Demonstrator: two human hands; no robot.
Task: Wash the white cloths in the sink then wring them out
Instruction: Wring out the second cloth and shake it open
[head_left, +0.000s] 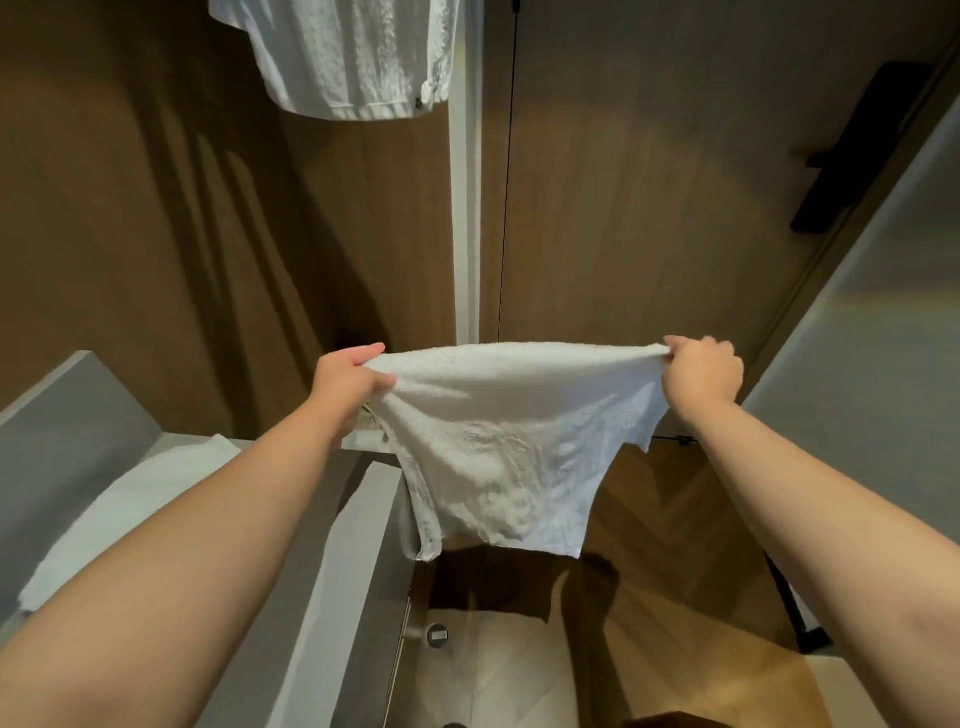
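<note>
**Hidden or cut off**
- Both upper corners of the cloth are bunched inside the hands and do not show.
- The hung cloth at the top is cut off by the frame edge. Its support is out of view.
- The second cloth lies on the grey counter at left. The left forearm covers part of it.

**Position and axis**
- The cloth is held in the air in front of the brown wall, over the counter's right end and the floor.
- Its long axis runs left to right along the taut top edge between the hands.
- The rest hangs down from that edge, wrinkled, and narrows toward the lower hem.
- Whether the lower left corner touches the counter end cannot be told.

**Hands**
- The left hand pinches the left corner between the thumb and curled fingers.
- The right hand grips the right corner in a closed fist, with the back of the hand toward the camera.
</note>
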